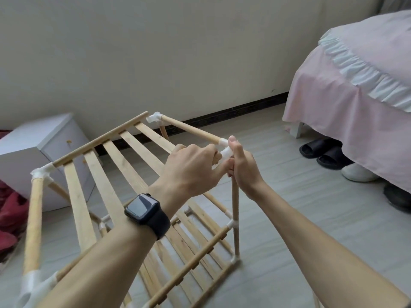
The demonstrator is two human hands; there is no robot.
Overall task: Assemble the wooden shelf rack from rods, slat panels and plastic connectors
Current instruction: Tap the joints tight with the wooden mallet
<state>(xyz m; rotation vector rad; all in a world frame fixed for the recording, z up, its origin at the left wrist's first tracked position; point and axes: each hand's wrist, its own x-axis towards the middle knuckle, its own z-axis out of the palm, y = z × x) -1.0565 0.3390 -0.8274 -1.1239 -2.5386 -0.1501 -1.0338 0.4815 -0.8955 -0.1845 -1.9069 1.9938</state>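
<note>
The wooden shelf rack stands on the floor, with a top slat panel and lower slat panels joined by white plastic connectors. My left hand, a dark watch on its wrist, grips the near end rod of the top panel right beside the white corner connector. My right hand grips the upright rod just under that connector, thumb up against it. A side rod runs from this connector to the far corner connector. The joint itself is partly hidden by my fingers.
A white bedside cabinet stands at the left by the wall. A bed with a pink cover fills the right, with dark slippers and a white shoe under it. Red cloth lies at the far left.
</note>
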